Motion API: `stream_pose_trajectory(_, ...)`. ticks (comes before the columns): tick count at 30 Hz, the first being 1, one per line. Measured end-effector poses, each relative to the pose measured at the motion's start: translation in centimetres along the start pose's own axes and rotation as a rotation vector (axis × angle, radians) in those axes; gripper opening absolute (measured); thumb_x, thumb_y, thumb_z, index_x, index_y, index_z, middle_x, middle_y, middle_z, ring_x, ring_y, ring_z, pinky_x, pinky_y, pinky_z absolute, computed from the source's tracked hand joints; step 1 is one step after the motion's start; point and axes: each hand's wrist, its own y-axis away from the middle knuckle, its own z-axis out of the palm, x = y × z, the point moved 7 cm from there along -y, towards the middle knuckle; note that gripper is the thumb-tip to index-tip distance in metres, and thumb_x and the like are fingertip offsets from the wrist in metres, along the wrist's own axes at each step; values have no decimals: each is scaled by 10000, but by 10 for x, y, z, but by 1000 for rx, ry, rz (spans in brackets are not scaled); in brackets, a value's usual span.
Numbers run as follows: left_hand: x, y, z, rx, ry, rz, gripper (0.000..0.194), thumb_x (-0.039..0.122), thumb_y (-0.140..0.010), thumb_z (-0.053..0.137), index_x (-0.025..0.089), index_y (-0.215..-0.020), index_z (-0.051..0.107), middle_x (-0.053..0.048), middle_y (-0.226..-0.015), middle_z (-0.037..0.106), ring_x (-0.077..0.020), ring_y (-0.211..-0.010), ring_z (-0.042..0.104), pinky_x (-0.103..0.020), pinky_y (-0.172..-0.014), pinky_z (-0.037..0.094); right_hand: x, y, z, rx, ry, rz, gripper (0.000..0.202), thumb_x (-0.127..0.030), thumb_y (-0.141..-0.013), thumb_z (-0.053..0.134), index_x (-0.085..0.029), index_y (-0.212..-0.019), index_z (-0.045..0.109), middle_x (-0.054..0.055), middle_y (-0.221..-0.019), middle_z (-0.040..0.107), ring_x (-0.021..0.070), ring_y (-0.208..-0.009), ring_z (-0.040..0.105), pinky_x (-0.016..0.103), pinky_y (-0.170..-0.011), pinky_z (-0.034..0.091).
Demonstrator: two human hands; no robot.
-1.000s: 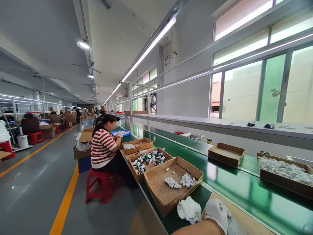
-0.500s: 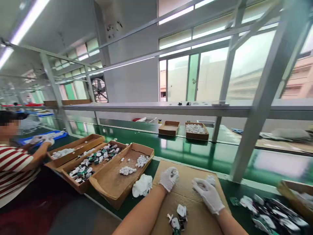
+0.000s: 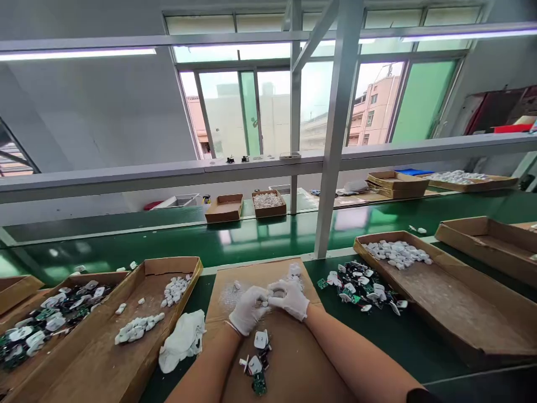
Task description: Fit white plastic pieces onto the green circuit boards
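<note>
Both hands wear white gloves and meet over a cardboard sheet [image 3: 302, 358]. My left hand [image 3: 247, 311] is closed on a small white piece [image 3: 264, 303], its fingertips against those of my right hand [image 3: 290, 299]. The right fingers also pinch at this piece; its exact kind is too small to make out. Below the hands lie several white plastic parts with green circuit boards [image 3: 259, 380] and dark wires. Small clear-white pieces [image 3: 230, 295] are spread on the sheet beyond my left hand. A whitish heap [image 3: 295, 271] sits behind my right hand.
A crumpled white cloth [image 3: 183, 340] lies left of the sheet, beside a cardboard tray [image 3: 90, 350] of small white pieces. At right are a pile of circuit-board parts [image 3: 364, 285] and a tray [image 3: 453, 302] of white parts. A metal post [image 3: 331, 145] rises behind the sheet.
The view has swung to the right, and the co-worker at left is out of sight. My hands, apart before, have come together at the small white piece.
</note>
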Motion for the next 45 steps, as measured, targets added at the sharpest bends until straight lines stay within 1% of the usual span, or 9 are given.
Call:
stream_pose_trajectory(5,12,2,6,-85,-27,59,108,126,-735,668,202,-759,595,-47,-956,682,-174,-918,626,-302,-833,507,3,-1,-1,-26,74,46,262,-300,-569,784,-166,-785,718,54,-783,723,212,-739,668,332,-708,550)
stream_pose_trajectory(9,14,1,11,-90,-72,21,77,145,-749,654,197,-747,598,-39,-872,668,-167,-837,613,-287,-782,501,-1,0,-6,26,47,52,185,-239,-551,757,-173,-711,691,36,-731,708,180,-661,646,299,-646,535)
stream_pose_trajectory(18,0,2,7,-11,-110,-118,14,171,-746,606,173,-759,601,-9,-698,625,-126,-614,563,-232,-600,471,3,-1,-9,186,-95,33,269,-330,-545,786,-186,-741,672,74,-811,721,224,-772,677,374,-775,557)
stream_pose_trajectory(24,-15,5,1,34,-121,-199,195,129,-755,569,149,-941,623,-31,-779,646,-139,-670,592,-261,-652,508,7,0,-17,235,-160,49,360,-413,-556,816,-184,-771,640,84,-878,722,231,-845,681,382,-824,553)
stream_pose_trajectory(28,-14,4,6,-35,-106,-201,364,167,-716,682,181,-1076,635,-14,-819,674,-139,-690,605,-260,-674,515,2,2,-10,180,-116,20,336,-409,-578,818,-190,-729,613,82,-830,717,230,-811,678,377,-793,553)
stream_pose_trajectory(33,-4,1,8,-66,-143,-178,105,210,-789,643,173,-871,697,-24,-738,651,-137,-663,576,-251,-652,474,-1,4,1,98,-57,-1,296,-397,-620,793,-195,-743,616,61,-794,713,220,-778,672,387,-781,556)
stream_pose_trajectory(37,0,0,8,-66,-195,-185,116,172,-799,610,182,-873,699,-14,-737,652,-132,-673,585,-238,-668,472,-2,7,-4,192,-132,1,295,-370,-603,800,-195,-756,619,82,-840,715,225,-814,672,388,-806,555)
stream_pose_trajectory(40,-8,1,-1,-27,-274,-252,136,169,-809,593,184,-904,690,-14,-744,655,-139,-688,595,-244,-706,481,0,8,-16,279,-177,48,296,-355,-605,792,-188,-792,635,90,-877,713,221,-825,671,397,-838,545)
stream_pose_trajectory(45,-40,6,-46,82,-517,-471,219,174,-868,497,147,-1008,664,-111,-946,674,-238,-933,607,-357,-891,445,12,7,-28,301,-311,155,349,-369,-619,782,-184,-892,667,95,-1001,715,230,-914,669,408,-882,525)
